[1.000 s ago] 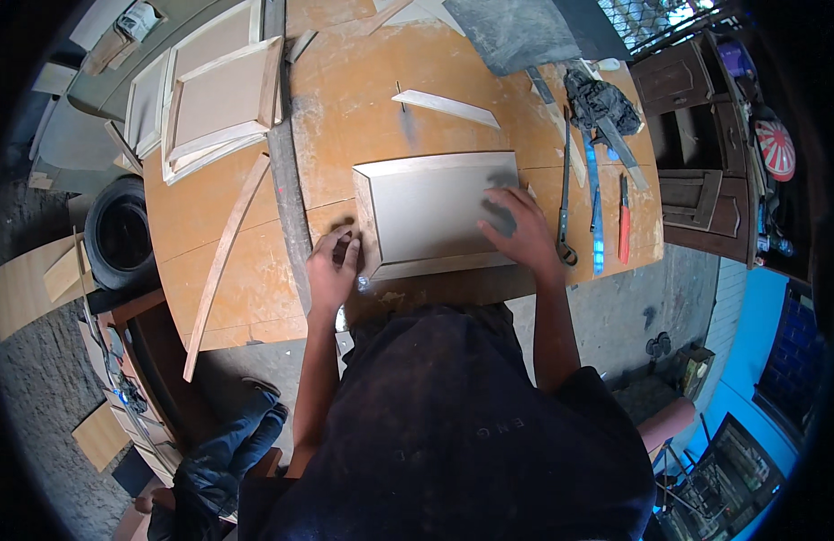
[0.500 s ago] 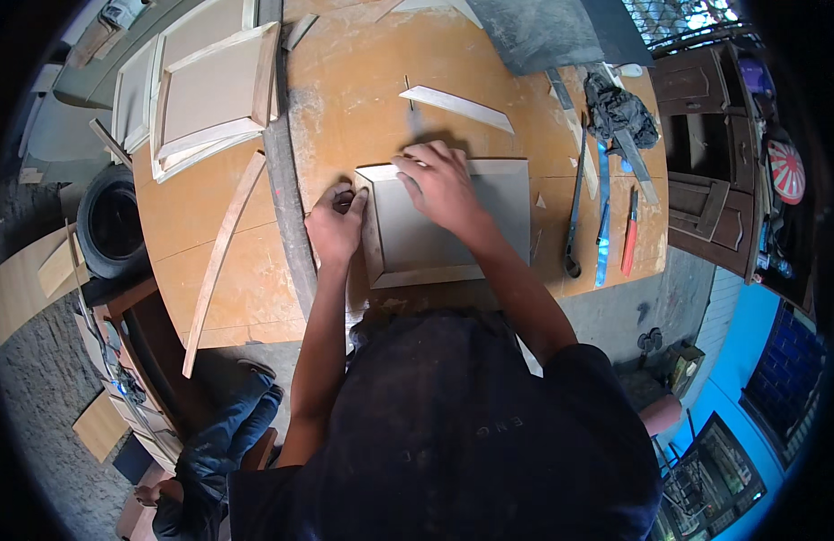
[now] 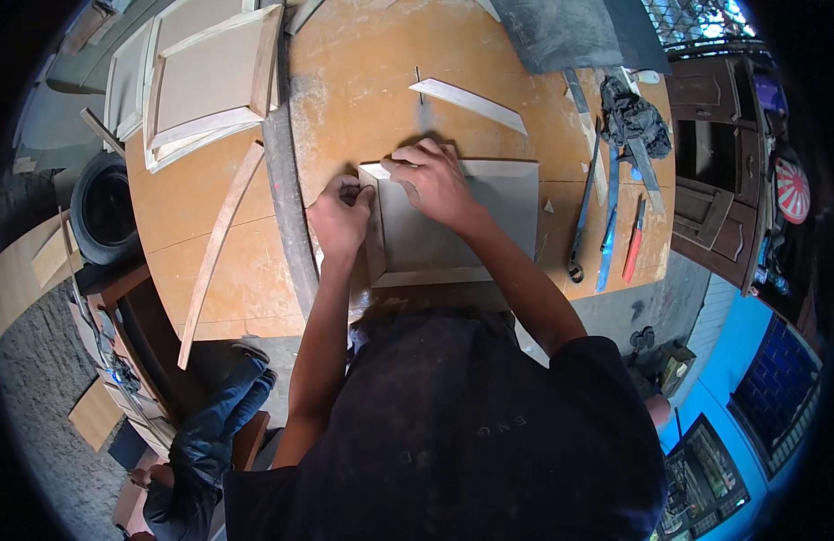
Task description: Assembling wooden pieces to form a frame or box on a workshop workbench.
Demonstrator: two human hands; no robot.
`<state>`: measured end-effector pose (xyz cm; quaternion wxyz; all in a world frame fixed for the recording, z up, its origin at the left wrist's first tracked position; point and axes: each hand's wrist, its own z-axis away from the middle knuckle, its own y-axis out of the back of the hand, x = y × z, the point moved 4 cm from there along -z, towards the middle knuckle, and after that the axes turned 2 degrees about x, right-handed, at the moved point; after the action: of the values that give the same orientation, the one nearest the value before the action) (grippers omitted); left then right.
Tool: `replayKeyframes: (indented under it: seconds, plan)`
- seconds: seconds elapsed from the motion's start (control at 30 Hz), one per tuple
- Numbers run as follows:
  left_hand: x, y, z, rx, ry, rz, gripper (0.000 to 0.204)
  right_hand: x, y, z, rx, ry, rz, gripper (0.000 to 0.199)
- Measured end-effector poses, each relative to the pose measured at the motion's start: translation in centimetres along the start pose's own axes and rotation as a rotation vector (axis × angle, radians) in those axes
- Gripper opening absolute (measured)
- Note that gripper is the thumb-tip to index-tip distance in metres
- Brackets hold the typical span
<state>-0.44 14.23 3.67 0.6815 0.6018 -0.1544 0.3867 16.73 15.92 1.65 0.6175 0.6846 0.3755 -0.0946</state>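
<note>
A framed wooden panel (image 3: 453, 236), a grey-beige board edged with pale mitred strips, lies flat on the table in front of me. Its far left corner sits between my two hands. My left hand (image 3: 340, 219) is closed on the left strip close to that corner, thumb on top and fingers curled at the outer edge. With bent fingers, my right hand (image 3: 430, 185) grips the far strip just right of the corner. The undersides of its fingertips are hidden. Beyond the panel lie a loose strip with angled ends (image 3: 471, 104) and a thin dark pointed tool (image 3: 419, 83).
More framed panels (image 3: 209, 72) are stacked at far left, near a long thin strip (image 3: 220, 243). On the right lie a red-handled tool (image 3: 633, 248), a blue strip (image 3: 606, 234), a dark metal bar (image 3: 583, 207) and crumpled black plastic (image 3: 633, 117). Another person (image 3: 209, 442) is at lower left.
My right hand has slid slightly left along the far strip, closer to the corner. My left hand stays at the left strip, its fingers a little more curled. The whole view has shifted slightly.
</note>
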Motion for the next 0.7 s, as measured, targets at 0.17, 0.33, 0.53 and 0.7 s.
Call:
replayKeyframes:
  seconds: [0.17,0.33,0.53,0.7]
  plan:
    - [-0.4,0.0,-0.1,0.013,-0.044,0.047,0.021,0.1,0.0,-0.1,-0.014,0.027,-0.025,0.027]
    - [0.8,-0.1,-0.2,-0.015,-0.142,0.013,0.037,0.4,0.2,-0.1,-0.013,0.048,-0.009,0.026]
    - [0.4,-0.3,-0.3,-0.047,-0.273,-0.084,0.050,0.7,0.2,0.1,0.005,0.115,0.037,0.028]
    - [0.2,-0.4,-0.4,-0.041,-0.270,-0.081,0.049,0.9,1.8,0.9,0.052,0.128,0.110,0.029]
